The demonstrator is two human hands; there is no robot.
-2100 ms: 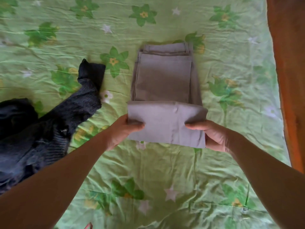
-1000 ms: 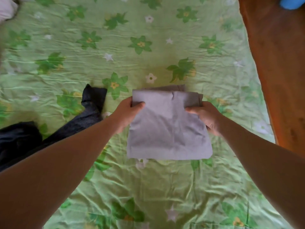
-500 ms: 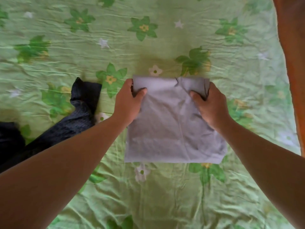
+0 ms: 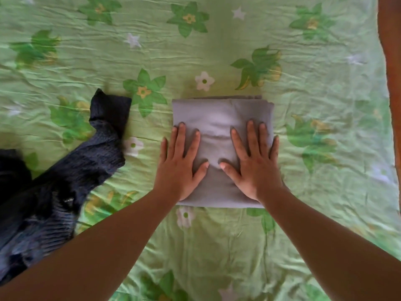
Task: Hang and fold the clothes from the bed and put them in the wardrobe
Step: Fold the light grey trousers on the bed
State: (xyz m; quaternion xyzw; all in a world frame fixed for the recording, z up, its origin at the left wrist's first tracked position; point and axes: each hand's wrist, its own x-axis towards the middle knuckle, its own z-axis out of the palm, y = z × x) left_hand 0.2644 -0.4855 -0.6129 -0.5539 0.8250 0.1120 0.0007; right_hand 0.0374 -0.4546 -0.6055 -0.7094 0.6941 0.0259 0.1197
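A grey garment [image 4: 219, 118] lies folded into a compact square in the middle of the bed [image 4: 217, 51], which has a green flowered sheet. My left hand [image 4: 180, 164] presses flat on its left half, fingers straight and spread. My right hand [image 4: 253, 161] presses flat on its right half in the same way. A dark knitted garment [image 4: 65, 177] lies unfolded on the bed to the left, one sleeve stretched towards the grey square.
A brown wooden floor strip [image 4: 390, 61] runs along the bed's right edge. The sheet is wrinkled all round the folded square.
The near end of the grey garment was folded over onto the far part. Both hands let go of the fold and now press flat on top.
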